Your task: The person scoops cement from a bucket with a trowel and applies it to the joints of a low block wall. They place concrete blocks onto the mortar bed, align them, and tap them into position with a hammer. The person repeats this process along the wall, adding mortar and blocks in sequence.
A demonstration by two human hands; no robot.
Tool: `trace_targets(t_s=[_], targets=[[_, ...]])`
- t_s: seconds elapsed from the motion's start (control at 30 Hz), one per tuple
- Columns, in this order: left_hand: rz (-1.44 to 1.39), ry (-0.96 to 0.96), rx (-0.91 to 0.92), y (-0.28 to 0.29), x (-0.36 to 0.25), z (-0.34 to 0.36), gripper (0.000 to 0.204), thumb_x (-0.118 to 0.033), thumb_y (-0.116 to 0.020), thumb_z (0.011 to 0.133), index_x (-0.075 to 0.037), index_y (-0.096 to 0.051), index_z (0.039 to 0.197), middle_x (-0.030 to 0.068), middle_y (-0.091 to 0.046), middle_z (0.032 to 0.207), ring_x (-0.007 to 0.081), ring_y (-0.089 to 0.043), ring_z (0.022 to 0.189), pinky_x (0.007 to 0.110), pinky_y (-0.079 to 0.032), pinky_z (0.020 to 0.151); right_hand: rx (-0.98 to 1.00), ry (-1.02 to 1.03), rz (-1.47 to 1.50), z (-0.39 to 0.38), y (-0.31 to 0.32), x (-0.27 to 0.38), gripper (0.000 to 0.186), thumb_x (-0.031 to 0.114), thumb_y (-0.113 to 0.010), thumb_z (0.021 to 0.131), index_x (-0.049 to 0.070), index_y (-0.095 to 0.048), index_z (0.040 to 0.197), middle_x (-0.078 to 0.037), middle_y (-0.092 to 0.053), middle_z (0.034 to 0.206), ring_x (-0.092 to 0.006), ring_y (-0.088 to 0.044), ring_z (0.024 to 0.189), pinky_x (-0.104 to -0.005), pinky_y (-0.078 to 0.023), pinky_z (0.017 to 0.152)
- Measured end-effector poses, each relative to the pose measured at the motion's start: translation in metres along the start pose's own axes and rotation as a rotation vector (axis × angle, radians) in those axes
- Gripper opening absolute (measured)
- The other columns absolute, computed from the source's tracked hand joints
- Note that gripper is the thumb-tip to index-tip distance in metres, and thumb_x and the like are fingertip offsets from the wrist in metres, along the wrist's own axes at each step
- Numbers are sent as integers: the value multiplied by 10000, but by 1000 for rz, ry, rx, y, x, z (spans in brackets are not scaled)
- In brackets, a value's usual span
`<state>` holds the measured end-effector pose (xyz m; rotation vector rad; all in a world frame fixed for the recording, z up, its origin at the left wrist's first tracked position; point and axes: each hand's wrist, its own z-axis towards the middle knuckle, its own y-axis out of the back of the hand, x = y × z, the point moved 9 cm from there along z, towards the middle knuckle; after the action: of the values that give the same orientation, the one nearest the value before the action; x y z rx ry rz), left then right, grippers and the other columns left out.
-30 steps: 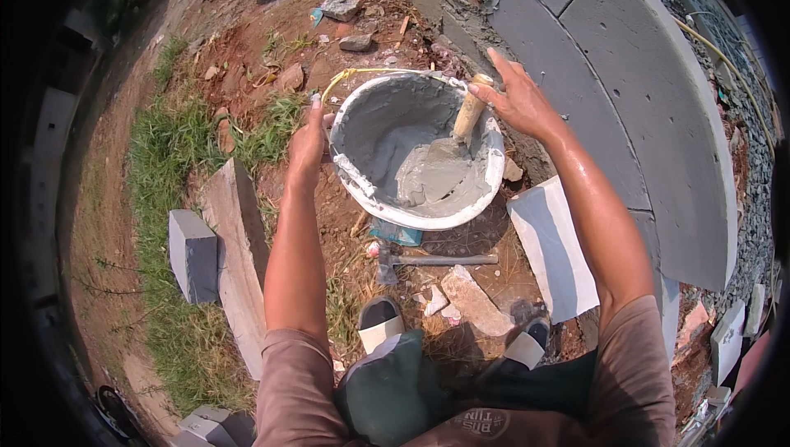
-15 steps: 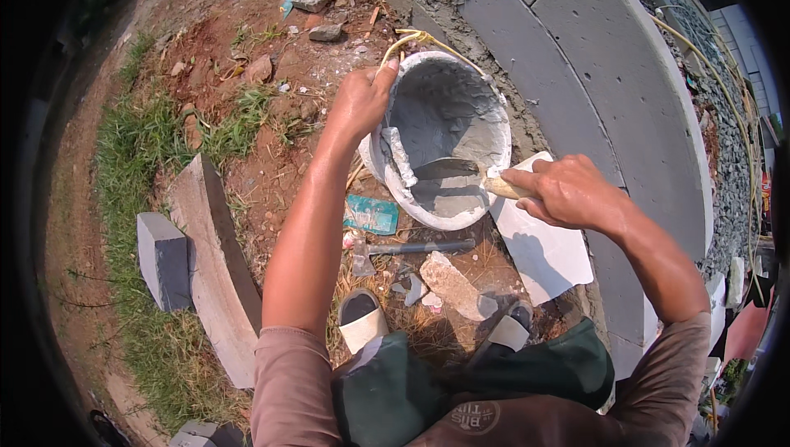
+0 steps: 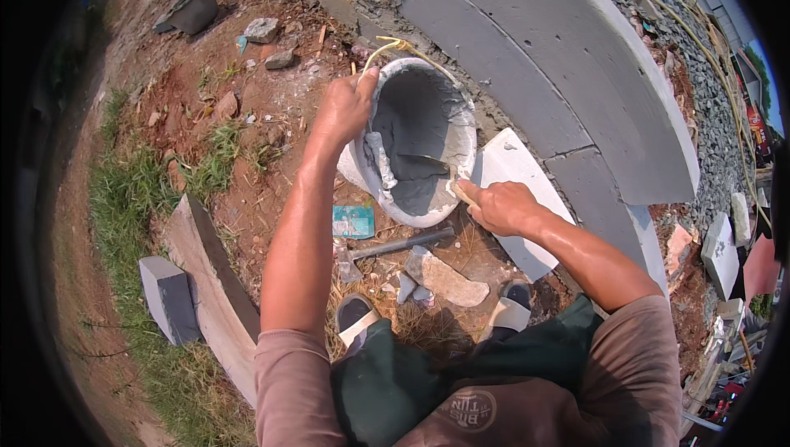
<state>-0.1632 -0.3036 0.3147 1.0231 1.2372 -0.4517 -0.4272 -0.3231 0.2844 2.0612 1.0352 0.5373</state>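
Note:
A mortar-crusted bucket point(image 3: 429, 215) stands tilted in front of me, its mouth facing me. Grey wet mortar point(image 3: 401, 136) coats its inside and lies along the bottom. My left hand point(image 3: 347, 107) is closed on the bucket's upper left rim, beside a yellow rope handle point(image 3: 395, 42). In my right hand point(image 3: 504, 207) is the wooden handle of a trowel point(image 3: 467, 191), held at the lower right rim. The trowel's blade reaches into the bucket against the mortar, its lower part hard to make out. A lump of dried mortar point(image 3: 381, 159) clings to the left inner rim.
To the right runs a wall of grey blocks point(image 3: 527, 69), with a white board point(image 3: 527, 200) leaning near it. A hammer-like tool point(image 3: 403, 243), a teal packet point(image 3: 353, 222) and a broken stone point(image 3: 448, 278) lie by my feet. Concrete pieces point(image 3: 206, 250) rest on grass at left.
My right hand has moved left with the trowel, closer to the bucket. The bucket has turned a little in my left hand's grip. The whole view has shifted slightly.

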Motion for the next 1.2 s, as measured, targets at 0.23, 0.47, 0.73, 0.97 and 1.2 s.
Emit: trace_targets(t_s=[0.23,0.47,0.73,0.97,1.2], targets=[[-83,133,45,25,15,-18,500,-451,-486,955,10,-672,902,35,-636,809,129,-538,770,295,-438,720,-368,15,193,-5,118,-25,320,212,-578,842,93,-637,1133,-161,-691,878,-327,-666,841,-442,-510,778],[-86,154,69,31,33,-23,528,-467,-468,958,11,-657,1079,64,-648,952,139,-556,867,282,-440,803,-476,570,-507,-23,95,146,46,93,-672,689,109,-711,708,-38,-691,709,-196,-691,739,-319,-517,525],[-53,152,4,32,28,-30,520,-473,-498,946,2,-672,1067,69,-654,954,141,-559,888,293,-439,824,-394,46,113,1,86,-12,280,201,-590,852,47,-614,1084,-180,-649,761,-330,-654,700,-477,-500,653],[-82,126,74,24,27,-25,522,-481,-505,939,2,-670,1051,53,-655,911,131,-565,839,279,-448,799,-550,467,-146,-16,44,102,427,90,-567,761,-31,-575,1171,-204,-621,763,-272,-660,652,-368,-501,477],[-190,187,68,47,45,-38,549,-493,-496,941,-13,-638,1167,71,-651,1012,138,-561,941,285,-427,868,-477,233,-28,-25,54,29,329,93,-545,813,94,-578,1140,-193,-612,829,-331,-658,651,-423,-527,548]])
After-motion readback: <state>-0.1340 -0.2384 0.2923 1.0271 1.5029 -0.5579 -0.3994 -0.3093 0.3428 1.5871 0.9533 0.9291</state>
